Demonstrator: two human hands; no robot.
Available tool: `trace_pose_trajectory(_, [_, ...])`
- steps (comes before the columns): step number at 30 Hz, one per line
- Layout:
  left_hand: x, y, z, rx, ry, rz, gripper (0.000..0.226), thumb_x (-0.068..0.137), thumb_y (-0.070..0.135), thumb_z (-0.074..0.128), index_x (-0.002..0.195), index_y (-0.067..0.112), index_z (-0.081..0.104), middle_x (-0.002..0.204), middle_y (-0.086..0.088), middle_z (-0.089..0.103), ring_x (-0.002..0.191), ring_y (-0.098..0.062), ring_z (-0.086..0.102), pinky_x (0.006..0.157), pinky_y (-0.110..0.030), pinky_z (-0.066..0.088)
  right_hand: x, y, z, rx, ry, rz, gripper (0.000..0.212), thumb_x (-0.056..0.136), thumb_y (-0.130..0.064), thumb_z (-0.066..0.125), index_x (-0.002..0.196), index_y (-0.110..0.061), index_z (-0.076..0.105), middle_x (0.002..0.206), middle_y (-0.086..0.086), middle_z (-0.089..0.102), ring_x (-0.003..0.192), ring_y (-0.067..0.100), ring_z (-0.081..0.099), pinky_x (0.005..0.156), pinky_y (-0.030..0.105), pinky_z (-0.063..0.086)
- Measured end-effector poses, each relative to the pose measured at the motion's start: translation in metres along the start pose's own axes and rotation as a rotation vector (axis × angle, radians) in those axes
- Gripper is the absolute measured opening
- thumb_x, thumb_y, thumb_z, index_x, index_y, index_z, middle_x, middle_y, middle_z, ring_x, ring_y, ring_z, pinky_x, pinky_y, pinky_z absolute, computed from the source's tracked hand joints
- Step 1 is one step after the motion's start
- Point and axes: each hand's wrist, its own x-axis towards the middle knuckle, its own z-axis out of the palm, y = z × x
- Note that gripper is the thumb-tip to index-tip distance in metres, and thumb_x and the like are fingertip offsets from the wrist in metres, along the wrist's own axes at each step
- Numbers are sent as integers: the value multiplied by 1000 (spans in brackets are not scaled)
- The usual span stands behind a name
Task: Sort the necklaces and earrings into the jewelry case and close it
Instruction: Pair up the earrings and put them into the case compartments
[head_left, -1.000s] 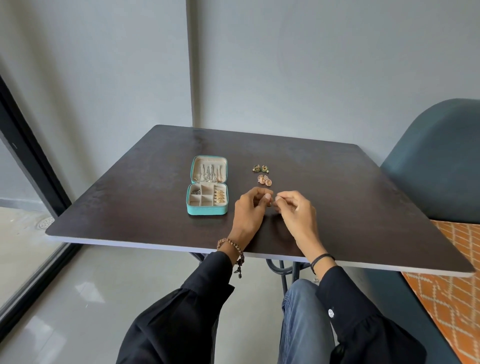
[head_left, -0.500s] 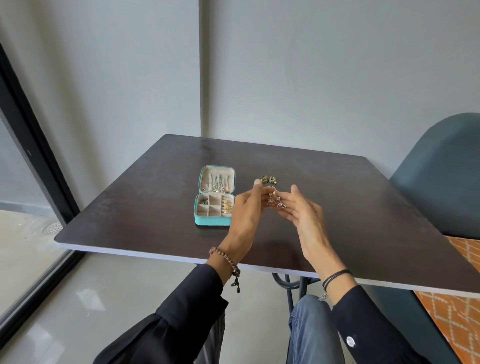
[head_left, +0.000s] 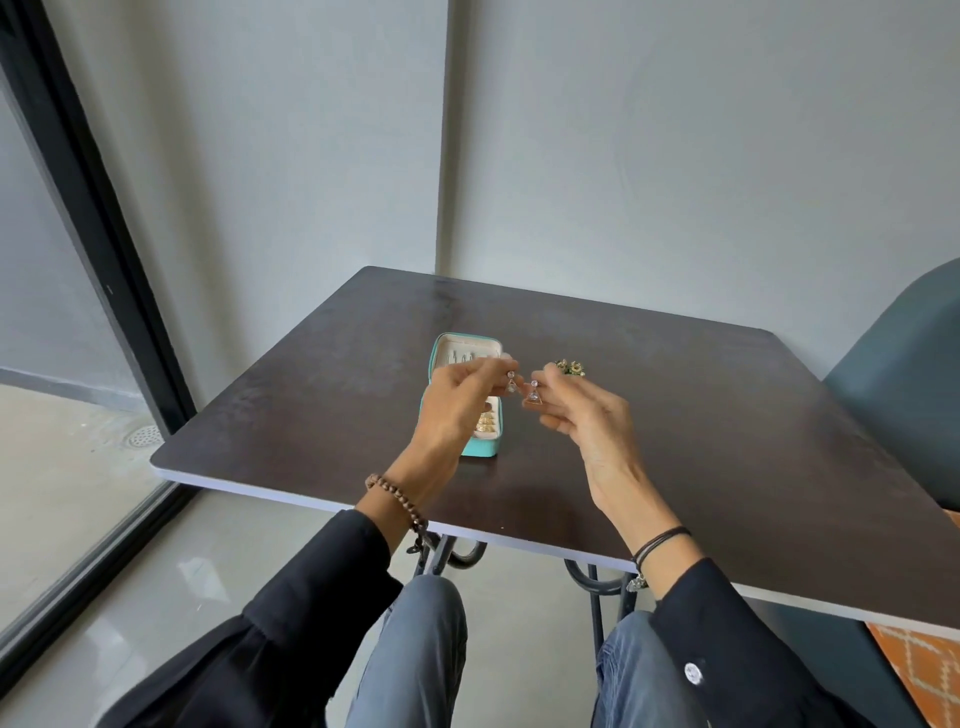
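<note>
A small teal jewelry case (head_left: 484, 448) lies open on the dark table (head_left: 727, 441), its lid (head_left: 467, 349) laid back with thin chains inside and gold pieces in a front compartment. My left hand (head_left: 457, 402) is raised over the case and pinches one triangle drop earring (head_left: 511, 383). My right hand (head_left: 587, 415) is raised beside it and pinches the matching triangle earring (head_left: 533, 395). A pair of green-and-gold earrings (head_left: 570, 368) lies on the table just behind my right hand. My left hand hides most of the case's compartments.
A dark teal chair (head_left: 904, 395) stands at the table's right side. A grey wall runs close behind the table, and a black-framed glass door (head_left: 88, 218) is at the left. The table's near edge is above my knees.
Both hands rose from the tabletop, and each now holds one triangle earring apart from the other. The rose-gold pair that lay behind my hands is out of sight.
</note>
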Motion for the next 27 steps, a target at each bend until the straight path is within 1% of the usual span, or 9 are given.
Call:
trace_pose_trajectory(2, [1, -7, -9, 33, -17, 65, 13, 91, 25, 72, 100, 18, 79, 88, 3, 78, 89, -10, 72, 81, -26, 49, 2, 4, 5, -100, -48, -56, 17, 93, -21, 73, 108, -16, 78, 97, -2, 80, 89, 5, 74, 71, 15, 52])
trace_pose_trajectory(4, [4, -11, -18, 73, 10, 95, 18, 88, 21, 76, 106, 16, 77, 89, 2, 78, 88, -11, 73, 78, -21, 50, 5, 10, 11, -166, -85, -91, 19, 91, -16, 74, 110, -16, 77, 96, -5, 79, 84, -5, 71, 66, 7, 48])
trace_pose_trajectory(8, [10, -13, -36, 211, 105, 137, 19, 88, 20, 77, 106, 14, 77, 90, 2, 77, 79, 0, 71, 63, -9, 48, 13, 22, 24, -281, -90, -145, 18, 89, -20, 77, 106, -18, 77, 93, -8, 79, 91, -2, 72, 74, 9, 48])
trace_pose_trajectory(12, [12, -17, -51, 332, 148, 132, 15, 89, 17, 76, 104, 14, 78, 85, 4, 74, 70, 3, 67, 60, -7, 48, 21, 31, 38, -393, -63, -179, 14, 87, -28, 79, 100, -24, 78, 89, -11, 78, 85, -4, 71, 69, 8, 47])
trace_pose_trajectory(15, [14, -20, -54, 402, 159, 118, 14, 89, 21, 76, 103, 21, 78, 86, 8, 74, 79, -4, 70, 70, -16, 56, 25, 35, 50, -490, -53, -184, 16, 86, -36, 79, 100, -27, 77, 89, -13, 77, 83, -9, 68, 68, 7, 47])
trace_pose_trajectory(20, [24, -25, -53, 511, 177, 130, 12, 89, 26, 76, 100, 26, 78, 86, 9, 74, 82, -7, 70, 84, -35, 59, 34, 41, 64, -635, -56, -254, 27, 91, -35, 75, 108, -15, 77, 97, -3, 79, 71, -15, 61, 61, -2, 39])
trace_pose_trajectory(22, [31, -29, -52, 601, 181, 135, 13, 89, 29, 75, 101, 27, 78, 92, 8, 75, 86, -12, 69, 87, -42, 56, 38, 47, 66, -687, -64, -257, 24, 93, -32, 73, 110, -16, 76, 98, -1, 79, 85, 0, 67, 63, 3, 43])
trace_pose_trajectory(24, [36, -33, -52, 681, 177, 139, 14, 91, 32, 72, 104, 29, 77, 99, 8, 76, 93, -15, 67, 92, -47, 52, 41, 54, 65, -739, -65, -266, 21, 95, -31, 70, 113, -20, 75, 100, -3, 79, 104, 15, 67, 74, 19, 53])
trace_pose_trajectory(27, [45, -39, -51, 801, 160, 173, 18, 94, 35, 68, 109, 32, 75, 109, 10, 75, 104, -17, 62, 96, -47, 46, 43, 57, 64, -780, -59, -315, 21, 97, -25, 67, 116, -20, 74, 102, -3, 79, 109, 23, 65, 85, 34, 56])
